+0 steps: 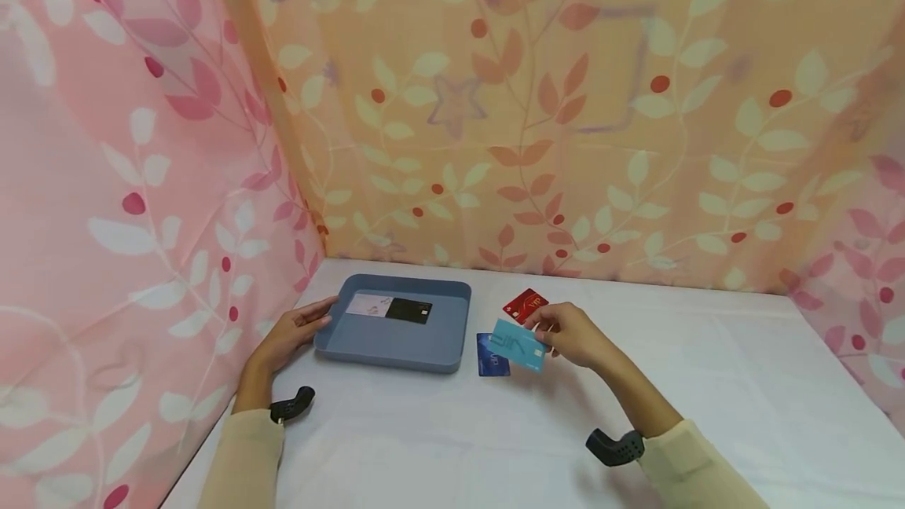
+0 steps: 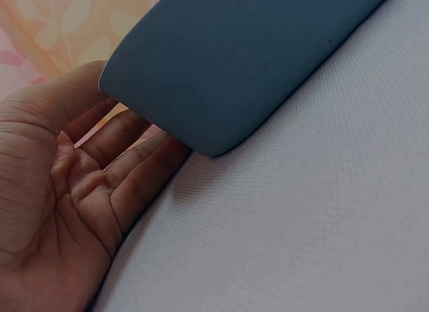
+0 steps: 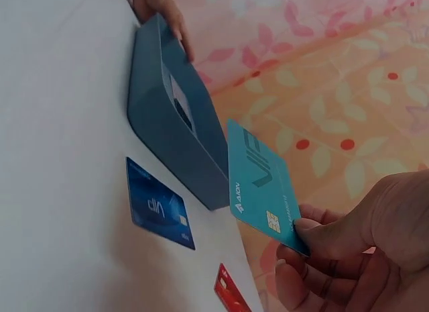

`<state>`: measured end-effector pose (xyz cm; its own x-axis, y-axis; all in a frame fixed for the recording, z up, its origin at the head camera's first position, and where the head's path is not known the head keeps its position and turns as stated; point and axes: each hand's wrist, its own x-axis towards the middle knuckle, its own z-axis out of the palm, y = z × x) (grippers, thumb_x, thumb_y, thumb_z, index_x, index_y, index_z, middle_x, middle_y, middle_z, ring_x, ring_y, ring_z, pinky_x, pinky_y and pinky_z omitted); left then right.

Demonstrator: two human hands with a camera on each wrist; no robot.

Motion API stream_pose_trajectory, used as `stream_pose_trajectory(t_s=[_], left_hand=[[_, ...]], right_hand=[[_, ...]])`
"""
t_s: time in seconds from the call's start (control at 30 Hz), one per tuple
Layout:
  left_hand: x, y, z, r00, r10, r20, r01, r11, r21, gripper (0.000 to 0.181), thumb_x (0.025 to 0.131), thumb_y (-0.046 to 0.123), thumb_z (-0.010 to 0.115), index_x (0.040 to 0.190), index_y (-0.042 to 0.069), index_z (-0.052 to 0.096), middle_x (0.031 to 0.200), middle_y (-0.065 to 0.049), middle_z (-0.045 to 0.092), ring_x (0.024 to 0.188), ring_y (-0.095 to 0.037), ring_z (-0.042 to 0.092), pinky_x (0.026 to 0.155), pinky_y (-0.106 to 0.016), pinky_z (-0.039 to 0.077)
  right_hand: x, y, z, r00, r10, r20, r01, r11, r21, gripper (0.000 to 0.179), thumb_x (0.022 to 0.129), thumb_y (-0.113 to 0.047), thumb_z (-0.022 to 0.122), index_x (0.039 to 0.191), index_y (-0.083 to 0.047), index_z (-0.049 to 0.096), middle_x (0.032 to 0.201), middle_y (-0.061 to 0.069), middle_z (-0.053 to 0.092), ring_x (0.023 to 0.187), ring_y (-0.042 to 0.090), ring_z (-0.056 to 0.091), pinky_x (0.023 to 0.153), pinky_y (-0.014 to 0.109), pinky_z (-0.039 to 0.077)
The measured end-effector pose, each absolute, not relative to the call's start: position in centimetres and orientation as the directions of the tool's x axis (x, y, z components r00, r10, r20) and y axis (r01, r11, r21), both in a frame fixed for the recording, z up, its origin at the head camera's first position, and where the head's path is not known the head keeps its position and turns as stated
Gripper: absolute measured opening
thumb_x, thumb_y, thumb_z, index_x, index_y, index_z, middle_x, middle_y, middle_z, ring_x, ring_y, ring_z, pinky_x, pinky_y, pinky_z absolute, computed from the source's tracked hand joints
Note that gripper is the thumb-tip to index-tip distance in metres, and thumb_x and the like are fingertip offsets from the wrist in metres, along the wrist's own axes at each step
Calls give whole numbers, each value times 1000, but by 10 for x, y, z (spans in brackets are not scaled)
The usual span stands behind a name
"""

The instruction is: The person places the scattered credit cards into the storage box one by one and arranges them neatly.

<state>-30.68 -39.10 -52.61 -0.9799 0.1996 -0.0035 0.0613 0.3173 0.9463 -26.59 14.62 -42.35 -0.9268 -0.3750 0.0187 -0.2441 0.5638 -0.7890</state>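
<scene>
Between thumb and fingers my right hand [image 1: 571,334] pinches a light blue VIP card [image 1: 519,346] by one edge, held above the table. Below it, partly covered in the head view, lies a dark blue VIP card [image 3: 158,203]. A red VIP card [image 1: 525,305] lies just behind the right hand. My left hand [image 1: 288,338] rests at the left side of a blue-grey tray [image 1: 396,356], its fairly straight fingers touching the tray's wall. Inside the tray, a pale card [image 1: 368,305] and a black card [image 1: 409,310] lie side by side.
A white cloth covers the table [image 1: 396,446]. Behind it hangs an orange floral curtain [image 1: 452,140], and a pink floral curtain [image 1: 155,258] stands close along the left. Both wrists wear black camera mounts [image 1: 613,447].
</scene>
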Motion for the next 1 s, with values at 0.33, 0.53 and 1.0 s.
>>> stream_pose_trajectory(t_s=[0.33,0.53,1.0], left_hand=[[-305,-390,-529,-978,210,-8,52,282,958,55,104,22,60,155,12,44,162,-14,34,149,-37,30,109,-42,40],[-310,-393,-526,-976,217,17,79,281,956,56,103,26,62,155,13,45,162,-11,36,150,-35,29,109,-35,38],[-309,-392,-527,-978,210,11,69,271,960,55,103,24,61,154,13,45,161,-12,37,150,-35,29,108,-30,40]], right_hand=[[-277,124,-413,-903,-428,40,-292,542,-788,14,93,6,65,102,0,74,88,9,66,67,27,62,59,32,58],[-288,108,-401,-891,-452,44,-313,540,-781,14,94,6,64,101,-1,74,80,9,66,69,34,64,59,32,58],[-310,77,-395,-881,-473,22,-322,565,-760,16,93,5,64,101,-2,76,78,9,66,68,32,65,55,28,55]])
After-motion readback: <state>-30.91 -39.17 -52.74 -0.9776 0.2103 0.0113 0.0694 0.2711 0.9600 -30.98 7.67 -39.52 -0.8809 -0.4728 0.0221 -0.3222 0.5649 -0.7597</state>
